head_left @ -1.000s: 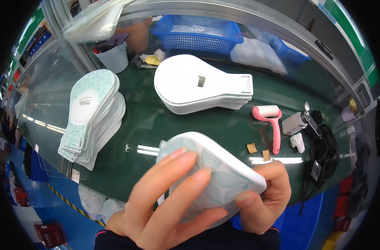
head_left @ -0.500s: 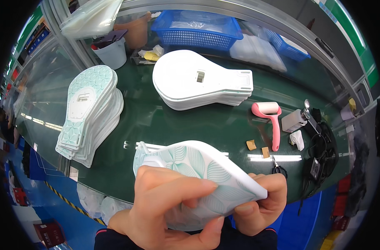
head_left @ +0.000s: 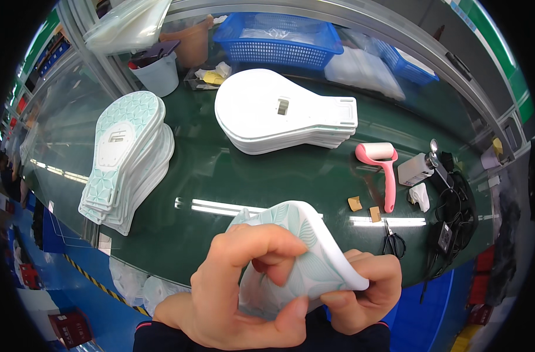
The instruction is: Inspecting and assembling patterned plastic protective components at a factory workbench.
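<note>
One patterned panel is sitting tilted between the hands, its long axis too foreshortened to read. The right hand, nearer its rim, is pinching that edge tightly; the left hand is curling half-open against its face, its grip unclear. Beyond, two stacks, one roller, one scissors and two brown scraps are lying on the bench.

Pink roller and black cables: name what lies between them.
In the head view, a white bottle and crumpled white tissue are between the pink roller and black cables.
</note>
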